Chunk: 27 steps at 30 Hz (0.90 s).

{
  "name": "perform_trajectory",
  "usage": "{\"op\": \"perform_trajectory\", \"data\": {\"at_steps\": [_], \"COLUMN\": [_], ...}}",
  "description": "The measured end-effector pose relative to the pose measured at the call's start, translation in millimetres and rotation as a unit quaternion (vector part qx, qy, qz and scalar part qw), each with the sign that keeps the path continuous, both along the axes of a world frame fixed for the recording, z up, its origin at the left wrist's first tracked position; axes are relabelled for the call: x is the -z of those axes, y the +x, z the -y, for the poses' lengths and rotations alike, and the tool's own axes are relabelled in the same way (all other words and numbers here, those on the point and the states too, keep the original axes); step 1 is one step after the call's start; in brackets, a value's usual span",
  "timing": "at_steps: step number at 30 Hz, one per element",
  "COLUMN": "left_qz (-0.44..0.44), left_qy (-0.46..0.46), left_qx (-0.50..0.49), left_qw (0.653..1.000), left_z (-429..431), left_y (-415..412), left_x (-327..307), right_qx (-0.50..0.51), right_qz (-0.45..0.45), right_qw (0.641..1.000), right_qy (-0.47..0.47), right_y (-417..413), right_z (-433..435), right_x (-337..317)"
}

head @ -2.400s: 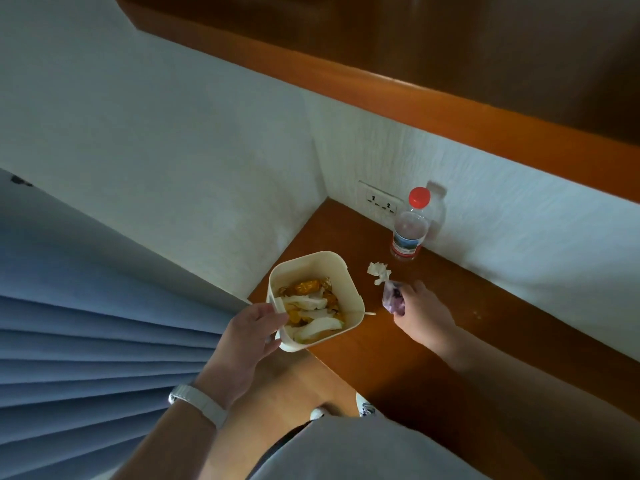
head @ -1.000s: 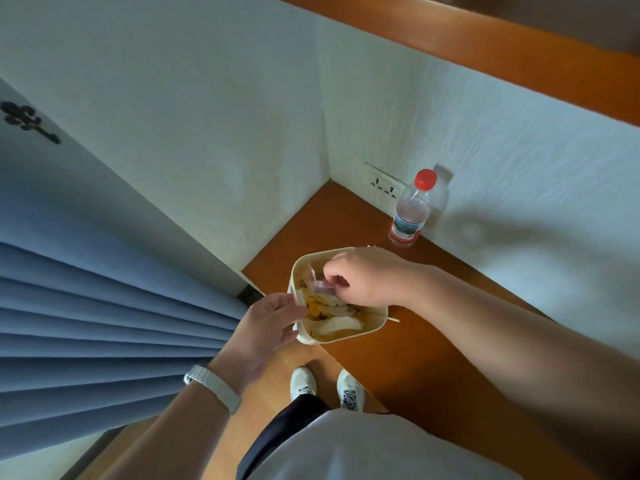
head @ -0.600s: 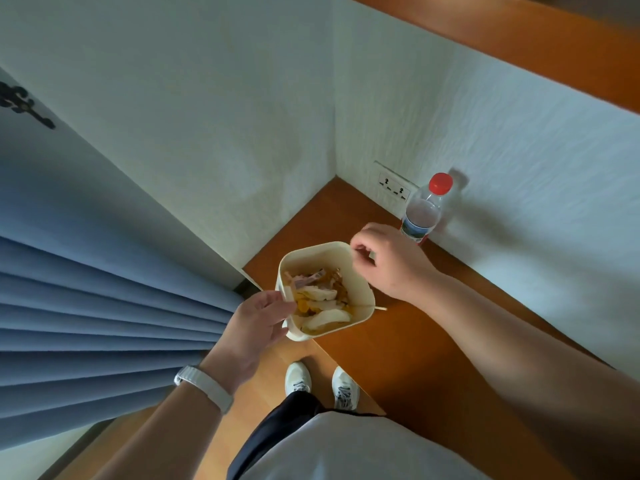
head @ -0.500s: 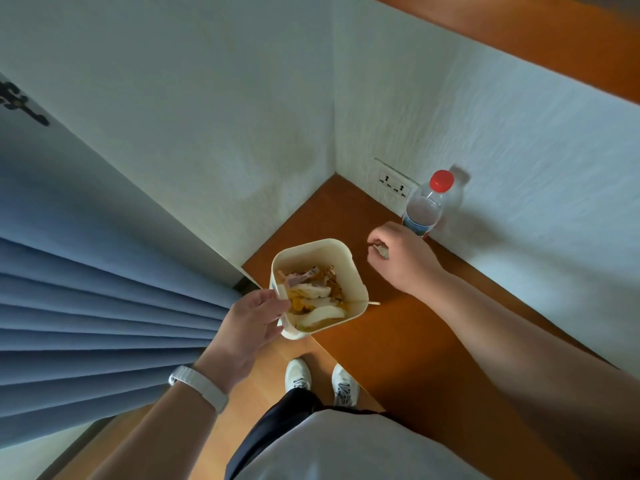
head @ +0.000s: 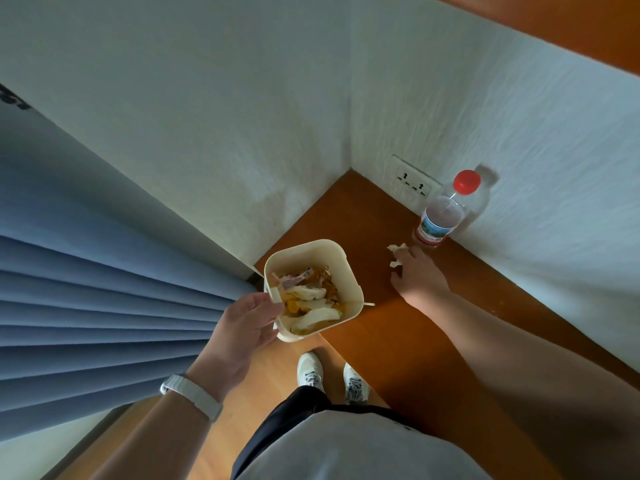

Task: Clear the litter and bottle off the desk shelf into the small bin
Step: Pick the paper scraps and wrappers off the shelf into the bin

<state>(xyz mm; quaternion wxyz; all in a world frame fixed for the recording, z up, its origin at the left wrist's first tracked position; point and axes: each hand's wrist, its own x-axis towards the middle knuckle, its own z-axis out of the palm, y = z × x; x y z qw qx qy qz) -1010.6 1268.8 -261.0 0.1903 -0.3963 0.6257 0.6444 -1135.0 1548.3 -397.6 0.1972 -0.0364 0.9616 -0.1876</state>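
My left hand [head: 247, 325] grips the near rim of the small cream bin [head: 341, 263] and holds it against the front edge of the brown desk shelf [head: 391, 344]. Wrappers and peel-like scraps fill the bin. My right hand [head: 417, 277] reaches over the shelf, its fingers closing on a crumpled white paper scrap [head: 396, 248]. Just behind it, a clear plastic bottle [head: 437, 221] with a red cap stands upright against the wall. A thin wooden stick [head: 369, 304] lies on the shelf beside the bin.
A wall socket [head: 412, 181] sits in the corner behind the bottle. White walls close the shelf at back and left. A blue pleated curtain [head: 90, 306] hangs at the left. My white shoes [head: 311, 374] stand on the wooden floor below.
My right hand dropped a purple wrapper into the bin, then moved back across the shelf to the white paper scrap near the bottle. The bin stayed in my left hand.
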Motion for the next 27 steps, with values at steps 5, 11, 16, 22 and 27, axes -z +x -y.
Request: {"op": "perform_trajectory", "data": {"at_steps": [5, 11, 16, 22, 27], "left_qz": [-0.001, -0.009, -0.012, -0.008, -0.004], "left_qy": [0.002, 0.004, 0.005, 0.016, 0.025], "left_qx": [-0.001, 0.002, 0.019, 0.038, 0.043], "left_qw": [1.000, 1.000, 1.000, 0.999, 0.999], "left_z": [-0.6, -4.2, -4.1, -1.5, -5.6], "left_y": [-5.1, -8.9, -11.6, -15.0, -25.2], "left_x": [-2.2, -8.7, -10.2, -6.4, -8.6], "right_qx": [-0.003, -0.019, 0.006, 0.047, 0.005], "right_qz": [0.005, 0.040, 0.025, -0.073, -0.105], "right_qw": [1.000, 0.998, 1.000, 0.981, 0.961], "right_qy": [0.014, 0.037, -0.005, -0.175, -0.255], "right_y": [-6.1, -0.1, 10.4, 14.1, 5.1], "right_z": [2.5, 1.0, 1.6, 15.0, 37.1], "right_x": [-1.4, -7.8, -24.1, -76.4, -129.7]}}
